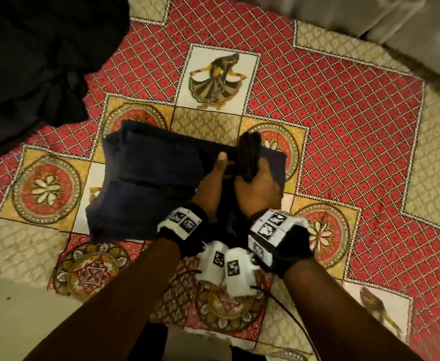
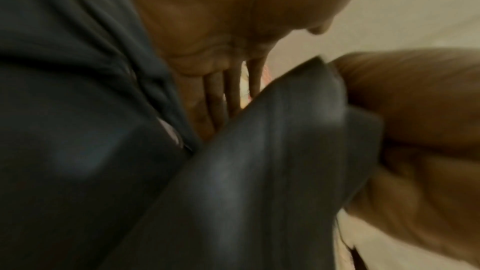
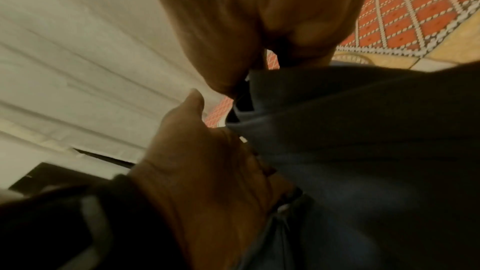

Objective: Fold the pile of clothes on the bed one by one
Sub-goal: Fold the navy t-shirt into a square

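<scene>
The right hand (image 1: 256,190) was curled tight around a bunched, upright fold of the dark navy garment (image 1: 146,178), gathering its right-hand end into the fist, while the left hand (image 1: 212,182) lay just beside it with fingers mostly straight and tucked against the cloth, the thumb lifted clear; it seemed to be pressing or steadying rather than gripping, though the blurred wrist views left that uncertain. The likeliest trouble was the gathered end slipping or twisting as it was carried over, since a fistful of fabric tends to drag the layers beneath askew and leave a lumpy, crooked fold; a weak hold-down from the left hand could let the whole bundle slide on the patterned bedspread (image 1: 343,113). The garment lay partly folded in the middle of the bed, thick and soft-edged, its near corner skewed, well apart from the black pile of clothes (image 1: 36,61) at the far left
</scene>
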